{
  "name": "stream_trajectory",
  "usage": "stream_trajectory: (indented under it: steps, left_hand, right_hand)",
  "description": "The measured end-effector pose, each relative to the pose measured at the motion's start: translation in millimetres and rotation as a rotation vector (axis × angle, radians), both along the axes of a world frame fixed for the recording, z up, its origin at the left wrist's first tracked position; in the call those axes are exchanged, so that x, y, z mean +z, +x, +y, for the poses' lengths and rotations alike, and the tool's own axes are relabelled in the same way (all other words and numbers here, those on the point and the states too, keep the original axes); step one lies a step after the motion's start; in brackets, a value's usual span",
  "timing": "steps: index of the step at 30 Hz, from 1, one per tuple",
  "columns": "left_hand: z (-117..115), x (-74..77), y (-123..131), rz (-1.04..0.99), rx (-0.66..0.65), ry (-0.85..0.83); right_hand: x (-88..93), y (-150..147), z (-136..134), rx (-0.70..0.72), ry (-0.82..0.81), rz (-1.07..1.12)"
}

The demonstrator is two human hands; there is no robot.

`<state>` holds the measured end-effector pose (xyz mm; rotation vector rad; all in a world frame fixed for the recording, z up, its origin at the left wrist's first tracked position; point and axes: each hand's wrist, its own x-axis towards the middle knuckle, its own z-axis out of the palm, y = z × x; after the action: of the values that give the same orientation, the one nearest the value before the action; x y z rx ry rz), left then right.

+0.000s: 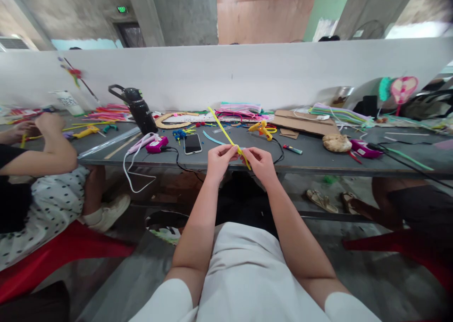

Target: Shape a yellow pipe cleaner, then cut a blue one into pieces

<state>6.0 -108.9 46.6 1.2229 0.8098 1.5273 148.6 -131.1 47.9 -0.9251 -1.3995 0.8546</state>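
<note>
Both of my hands meet over the table's front edge, pinching a yellow pipe cleaner [222,128]. My left hand [220,161] grips it near its lower part, and one long end slants up and to the left. Close beside it, my right hand [260,162] has its fingers closed on the same pipe cleaner, with a short end pointing down between the hands. How the strands cross at the fingertips is too small to tell. Behind my right hand lies a yellow hot glue gun [261,130]. A phone [192,144] rests left of my left hand.
On the grey table [307,164] stand a black bottle [138,109], purple plug boxes [156,144] with cables, a cardboard sheet [306,123] and bundles of colored pipe cleaners [240,107]. A small marker-like tube [292,149] lies to the right. People sit on both sides; a white partition [198,77] runs behind.
</note>
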Motion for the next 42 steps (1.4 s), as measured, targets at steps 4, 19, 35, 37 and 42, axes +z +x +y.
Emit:
stream_trajectory:
  steps: [4,19,35,37,42]
  left_hand:
    - [-2,0.2,0,-0.012,-0.022,-0.017]
    - [1,-4.4,-7,-0.181,-0.158,-0.223]
    - [-26,37.1,-19,1.079,0.091,0.547]
    - [-21,34.1,-20,1.078,0.040,0.534]
    - [-15,33.3,-27,1.101,0.003,0.561]
  right_hand:
    - [-0.9,-1,2,-0.013,-0.035,0.035]
    - [-8.0,0,8,0.104,-0.041,-0.049]
    - [2.3,21,1,0.172,-0.052,-0.243]
    - [2.6,24,1,0.182,-0.073,-0.238]
    - [1.6,26,2,0.213,-0.075,-0.205]
